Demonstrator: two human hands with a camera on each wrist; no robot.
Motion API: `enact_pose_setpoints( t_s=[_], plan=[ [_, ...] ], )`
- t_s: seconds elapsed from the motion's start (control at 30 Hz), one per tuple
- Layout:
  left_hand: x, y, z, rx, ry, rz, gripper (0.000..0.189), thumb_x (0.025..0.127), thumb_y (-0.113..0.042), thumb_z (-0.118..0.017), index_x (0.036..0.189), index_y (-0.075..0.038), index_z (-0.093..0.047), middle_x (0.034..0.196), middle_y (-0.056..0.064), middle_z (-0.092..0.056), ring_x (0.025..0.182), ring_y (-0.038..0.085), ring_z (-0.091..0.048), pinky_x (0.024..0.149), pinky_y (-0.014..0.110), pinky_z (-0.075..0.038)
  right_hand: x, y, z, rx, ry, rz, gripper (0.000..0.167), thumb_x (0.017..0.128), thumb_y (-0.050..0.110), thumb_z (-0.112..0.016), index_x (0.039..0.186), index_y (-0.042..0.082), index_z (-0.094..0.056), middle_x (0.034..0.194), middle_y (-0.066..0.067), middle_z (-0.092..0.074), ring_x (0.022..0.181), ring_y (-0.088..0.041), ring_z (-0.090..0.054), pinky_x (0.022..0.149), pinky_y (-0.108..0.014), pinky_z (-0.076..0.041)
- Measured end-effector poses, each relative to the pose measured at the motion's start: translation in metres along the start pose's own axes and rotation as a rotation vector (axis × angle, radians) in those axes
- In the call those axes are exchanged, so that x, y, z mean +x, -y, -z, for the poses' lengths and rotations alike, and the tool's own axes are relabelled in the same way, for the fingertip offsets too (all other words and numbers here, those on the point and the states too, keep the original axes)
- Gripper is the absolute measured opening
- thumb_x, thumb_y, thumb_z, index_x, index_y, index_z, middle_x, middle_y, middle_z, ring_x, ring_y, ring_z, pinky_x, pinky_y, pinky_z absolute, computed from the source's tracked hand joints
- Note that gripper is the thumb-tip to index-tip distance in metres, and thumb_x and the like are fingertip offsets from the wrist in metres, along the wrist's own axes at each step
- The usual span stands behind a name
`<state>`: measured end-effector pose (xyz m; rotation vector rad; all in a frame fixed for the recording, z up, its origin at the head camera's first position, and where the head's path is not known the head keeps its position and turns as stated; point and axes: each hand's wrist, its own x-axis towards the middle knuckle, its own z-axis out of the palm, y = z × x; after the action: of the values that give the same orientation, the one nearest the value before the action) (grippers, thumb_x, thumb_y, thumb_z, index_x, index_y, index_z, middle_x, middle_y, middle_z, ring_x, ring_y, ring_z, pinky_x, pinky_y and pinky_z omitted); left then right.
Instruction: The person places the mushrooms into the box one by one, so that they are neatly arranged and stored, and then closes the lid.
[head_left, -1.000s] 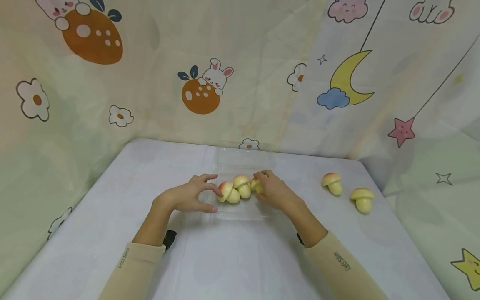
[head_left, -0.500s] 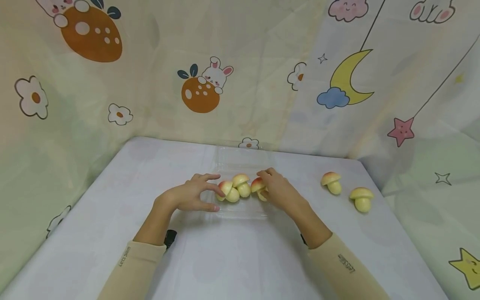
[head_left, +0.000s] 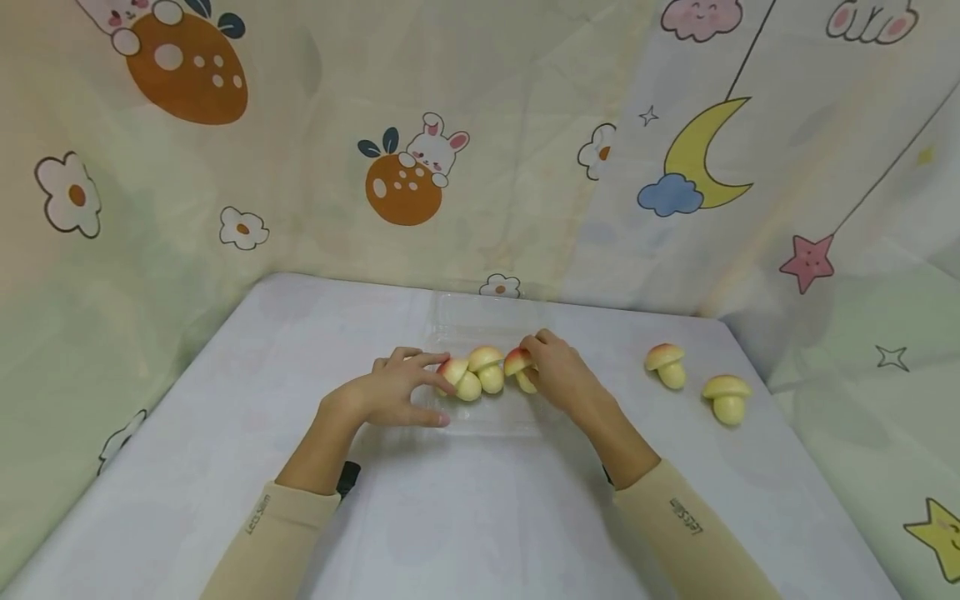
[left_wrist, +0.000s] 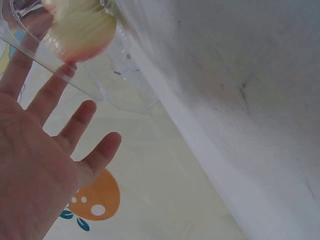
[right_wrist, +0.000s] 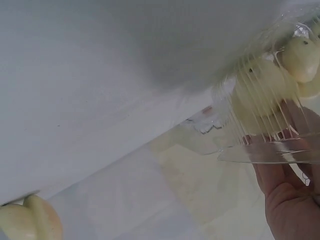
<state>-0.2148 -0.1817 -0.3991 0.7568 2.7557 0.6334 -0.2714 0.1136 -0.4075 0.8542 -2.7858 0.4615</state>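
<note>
A clear plastic box (head_left: 487, 423) with its lid folded back holds a row of toy mushrooms, pale yellow with reddish caps. My left hand (head_left: 397, 389) is at the box's left side, fingers spread around the left mushroom (head_left: 467, 386); in the left wrist view a fingertip meets the mushroom's (left_wrist: 82, 32) red edge. The middle mushroom (head_left: 489, 369) leans close beside it. My right hand (head_left: 562, 375) holds the right mushroom (head_left: 516, 363), fingers over the cap and thumb side hidden. Through the box wall, the right wrist view shows this mushroom (right_wrist: 260, 90) against the fingers.
Two more toy mushrooms lie on the white table to the right, one red-capped (head_left: 665, 365) and one yellow (head_left: 727, 400). The transparent lid (head_left: 487, 312) lies toward the table's back edge. A printed cloth (head_left: 525, 167) hangs behind and at both sides.
The right hand has shifted slightly right and away, showing more of the mushroom it holds. That mushroom now stands a little apart from the middle one. The left hand has edged right.
</note>
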Motion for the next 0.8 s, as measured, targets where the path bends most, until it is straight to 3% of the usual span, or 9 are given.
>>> enact_pose_setpoints(
  t_s=[0.53, 0.8],
  plan=[
    [0.001, 0.001, 0.0, 0.001, -0.021, 0.033, 0.051, 0.089, -0.061, -0.072, 0.132, -0.032, -0.067, 0.17, 0.002, -0.025, 0.154, 0.039, -0.017, 0.111, 0.069, -0.024, -0.02, -0.004, 0.01, 0.035, 0.014, 0.013, 0.045, 0.089, 0.004, -0.078, 0.131, 0.002, -0.061, 0.127, -0.017, -0.061, 0.116, -0.033, -0.063, 0.095, -0.047, -0.056],
    [0.003, 0.006, 0.001, 0.001, -0.035, 0.07, 0.054, 0.091, -0.058, -0.071, 0.138, -0.033, -0.064, 0.171, 0.003, -0.022, 0.155, 0.037, -0.015, 0.114, 0.07, -0.023, -0.03, -0.022, 0.02, 0.036, 0.019, -0.031, 0.052, 0.095, 0.016, -0.074, 0.142, 0.002, -0.054, 0.135, -0.018, -0.056, 0.113, -0.036, -0.065, 0.093, -0.051, -0.056]
  ],
)
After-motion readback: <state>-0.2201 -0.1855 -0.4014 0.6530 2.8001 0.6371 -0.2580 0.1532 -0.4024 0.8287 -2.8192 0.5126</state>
